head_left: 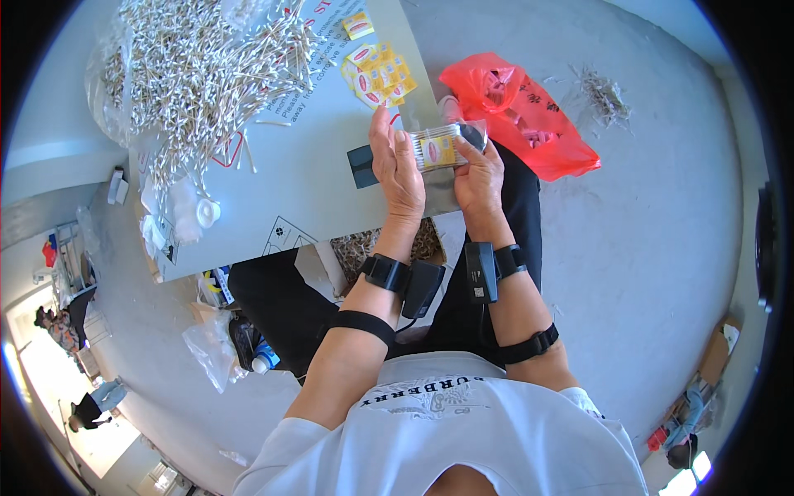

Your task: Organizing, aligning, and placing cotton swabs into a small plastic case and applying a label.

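In front of me, over the near right edge of the table, is a small clear bag of cotton swabs (437, 149) with a yellow label inside. My right hand (481, 183) grips its right end, thumb on top, beside a dark rounded patch (473, 135) at that end. Fingers stretched upward, my left hand (399, 178) rests its palm side against the bag's left end. A dark rectangular block (361, 167) lies on the table just left of that hand. Beyond my hands lies a loose stack of yellow labels (380, 76).
A large heap of loose cotton swabs (207, 83) covers the table's left side. A red plastic bag (538, 124) is to the right, with scattered swabs (604, 97) on the floor beyond. A carton of swabs (426, 240) sits below the table edge. Other people are far left.
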`<state>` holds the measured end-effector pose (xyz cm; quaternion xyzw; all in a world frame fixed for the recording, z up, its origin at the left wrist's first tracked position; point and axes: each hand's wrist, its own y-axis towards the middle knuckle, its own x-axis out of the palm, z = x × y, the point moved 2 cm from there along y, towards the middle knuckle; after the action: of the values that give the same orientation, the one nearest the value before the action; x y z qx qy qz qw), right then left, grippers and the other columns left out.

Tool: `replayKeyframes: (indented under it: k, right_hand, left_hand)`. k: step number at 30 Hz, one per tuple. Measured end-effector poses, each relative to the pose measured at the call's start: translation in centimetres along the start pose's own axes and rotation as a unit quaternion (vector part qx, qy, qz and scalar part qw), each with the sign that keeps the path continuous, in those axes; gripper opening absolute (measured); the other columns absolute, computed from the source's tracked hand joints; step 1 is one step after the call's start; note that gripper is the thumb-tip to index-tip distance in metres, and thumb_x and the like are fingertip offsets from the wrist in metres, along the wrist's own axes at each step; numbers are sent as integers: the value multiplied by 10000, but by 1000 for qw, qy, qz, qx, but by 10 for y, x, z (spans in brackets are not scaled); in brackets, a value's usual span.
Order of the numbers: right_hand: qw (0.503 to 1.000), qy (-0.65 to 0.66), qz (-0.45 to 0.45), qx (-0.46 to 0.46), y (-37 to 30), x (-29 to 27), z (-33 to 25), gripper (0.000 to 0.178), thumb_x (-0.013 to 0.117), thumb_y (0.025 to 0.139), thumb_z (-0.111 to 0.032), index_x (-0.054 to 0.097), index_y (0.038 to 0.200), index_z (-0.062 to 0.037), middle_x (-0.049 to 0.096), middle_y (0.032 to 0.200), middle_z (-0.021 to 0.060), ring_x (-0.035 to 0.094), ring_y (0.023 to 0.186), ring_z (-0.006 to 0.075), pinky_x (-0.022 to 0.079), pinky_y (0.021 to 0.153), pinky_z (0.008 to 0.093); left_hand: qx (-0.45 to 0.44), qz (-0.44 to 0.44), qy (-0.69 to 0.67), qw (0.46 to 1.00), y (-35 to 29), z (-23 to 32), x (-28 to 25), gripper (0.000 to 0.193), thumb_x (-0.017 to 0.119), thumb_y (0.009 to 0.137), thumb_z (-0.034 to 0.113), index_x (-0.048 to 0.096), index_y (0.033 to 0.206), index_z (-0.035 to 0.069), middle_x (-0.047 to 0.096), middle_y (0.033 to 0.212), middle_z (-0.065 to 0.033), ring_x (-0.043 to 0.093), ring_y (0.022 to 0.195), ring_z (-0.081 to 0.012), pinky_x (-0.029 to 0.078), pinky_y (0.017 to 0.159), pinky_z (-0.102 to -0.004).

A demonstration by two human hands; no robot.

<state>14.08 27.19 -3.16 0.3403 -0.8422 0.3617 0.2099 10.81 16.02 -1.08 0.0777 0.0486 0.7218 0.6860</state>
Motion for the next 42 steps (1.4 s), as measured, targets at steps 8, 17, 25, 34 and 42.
replayKeyframes:
  k: [8, 17, 25, 34, 42]
  right_hand:
    - [999, 36, -3, 32, 2, -3, -2, 381, 658, 836, 101, 600, 1210, 55, 676, 1179, 148, 639, 1105, 235, 487, 1001, 354]
    - [999, 42, -8, 28, 3, -3, 1, 498, 632, 850, 120, 492, 1327, 82, 625, 1277, 185, 609, 1178, 266, 484, 1023, 363]
    - [989, 129, -21, 69, 2, -5, -1, 539, 615, 880, 80, 444, 1389, 42, 575, 1344, 193, 553, 1256, 294, 439, 1086, 415]
    - [990, 129, -51, 33, 7, -8, 1, 469, 589, 901, 58, 468, 1353, 25, 571, 1348, 185, 535, 1281, 311, 417, 1106, 444]
    - [993, 96, -57, 26, 2, -2, -2, 508, 561, 884, 117, 449, 1371, 26, 585, 1317, 198, 545, 1268, 299, 422, 1098, 427]
  left_hand:
    - [-16, 18, -32, 999, 0, 2, 12, 587, 413, 1047, 371, 379, 1435, -68, 406, 1462, -238, 403, 1362, -312, 290, 1149, -407]
    - [-71, -15, -185, 980, -1, -4, 42, 551, 454, 1028, 344, 422, 1397, -65, 432, 1440, -215, 362, 1391, -304, 220, 1190, -425]
    - [-74, 19, -211, 975, -13, 8, 29, 543, 475, 1025, 291, 373, 1425, -61, 389, 1476, -205, 329, 1416, -314, 201, 1200, -444]
    - [-131, -57, -228, 963, -49, 20, 24, 665, 399, 1055, 270, 78, 1540, -53, 139, 1594, -275, 173, 1490, -352, 142, 1228, -433]
    - [-178, -34, -311, 933, -48, 18, 36, 664, 431, 1038, 221, 89, 1543, -42, 156, 1590, -272, 195, 1486, -340, 180, 1219, -430]
